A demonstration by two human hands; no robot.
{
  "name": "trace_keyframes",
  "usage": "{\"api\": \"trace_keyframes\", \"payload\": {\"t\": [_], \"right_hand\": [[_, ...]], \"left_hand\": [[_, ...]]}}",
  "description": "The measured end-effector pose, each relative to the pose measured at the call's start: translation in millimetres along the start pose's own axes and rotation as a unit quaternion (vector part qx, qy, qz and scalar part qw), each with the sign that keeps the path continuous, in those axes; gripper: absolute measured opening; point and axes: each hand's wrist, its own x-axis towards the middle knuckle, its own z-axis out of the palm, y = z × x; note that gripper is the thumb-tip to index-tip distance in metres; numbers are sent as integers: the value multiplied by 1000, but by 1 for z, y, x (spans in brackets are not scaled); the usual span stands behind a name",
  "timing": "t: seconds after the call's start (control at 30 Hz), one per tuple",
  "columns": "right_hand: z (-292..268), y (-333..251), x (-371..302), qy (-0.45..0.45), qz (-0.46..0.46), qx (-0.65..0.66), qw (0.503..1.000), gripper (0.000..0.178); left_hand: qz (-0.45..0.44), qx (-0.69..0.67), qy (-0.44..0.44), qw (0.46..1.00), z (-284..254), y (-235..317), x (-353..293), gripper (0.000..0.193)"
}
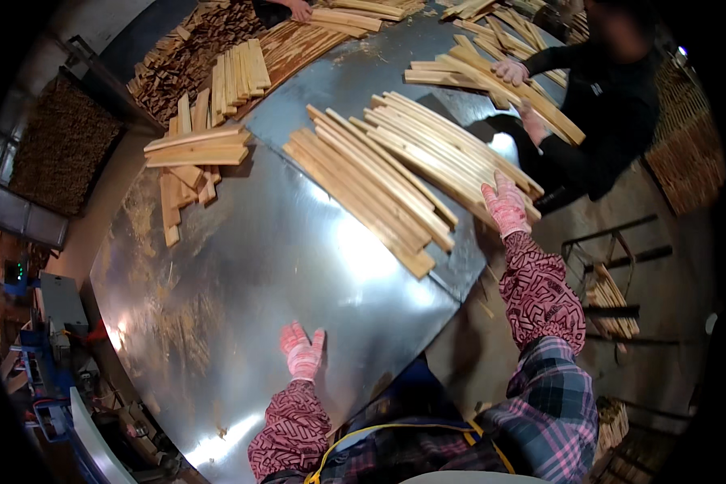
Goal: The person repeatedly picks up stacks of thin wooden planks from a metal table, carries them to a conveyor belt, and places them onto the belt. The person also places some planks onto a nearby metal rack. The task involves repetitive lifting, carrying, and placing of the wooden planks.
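Both my hands wear pink-and-white knit gloves and patterned red sleeve covers. My left hand (302, 353) is over the bare near part of the metal table (242, 266), fingers spread, holding nothing. Out to the right, my right hand (506, 206) lies with its fingers stretched over the near right end of a row of wooden slats (436, 145). These pale slats lie side by side, slanting from far left to near right. Just left of them is a second group of wooden slats (363, 189), lined up the same way, some overlapping.
A co-worker in black (613, 105) handles slats at the right with gloved hands. Another person's hand (300, 10) shows at the far edge. Crossed slats (198, 153) lie at the left, near a heap of short wood pieces (189, 60). A metal rack (621, 250) stands right of the table.
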Motion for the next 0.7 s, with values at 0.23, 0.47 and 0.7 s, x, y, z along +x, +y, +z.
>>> {"api": "trace_keyframes", "payload": {"t": [0.23, 0.47, 0.7], "right_hand": [[42, 42, 160, -27, -19, -71, 997, 79], [53, 28, 184, -162, 46, -38, 985, 81], [45, -13, 92, -216, -20, -14, 976, 85]], "left_hand": [[26, -13, 66, 997, -1, 207, 136, 91], [55, -274, -25, 960, 42, 310, 163, 109], [9, -522, 4, 853, 28, 334, 128, 119]]}}
